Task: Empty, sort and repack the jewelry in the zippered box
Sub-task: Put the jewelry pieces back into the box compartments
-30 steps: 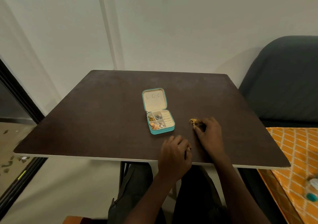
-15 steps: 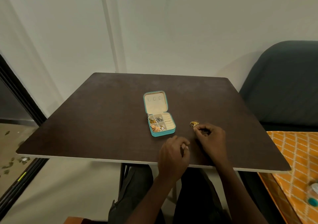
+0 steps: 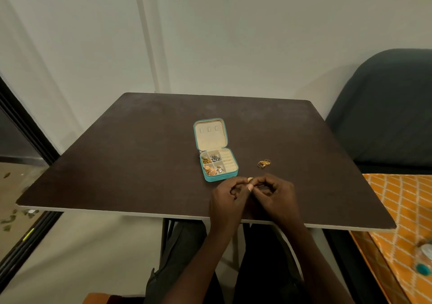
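Note:
A small teal zippered jewelry box point(image 3: 233, 172) lies open on the dark table point(image 3: 140, 158), its cream lid flat behind it. Gold and silver pieces fill its left compartments; the ring rolls on the right look bare. A few gold rings point(image 3: 264, 163) lie on the table to the box's right. Just in front of the box my left hand point(image 3: 228, 198) and my right hand point(image 3: 274, 193) meet, fingertips pinched together on one gold ring point(image 3: 250, 179). Which fingers bear it I cannot tell.
A dark upholstered chair point(image 3: 385, 116) stands at the right past the table edge. An orange patterned cloth point(image 3: 402, 222) lies lower right with a small clear bottle point(image 3: 424, 260) on it. A white wall is close behind the table.
My right hand left the gold rings on the table and came back toward me. Both hands have met in front of the box, with one gold ring now pinched between them.

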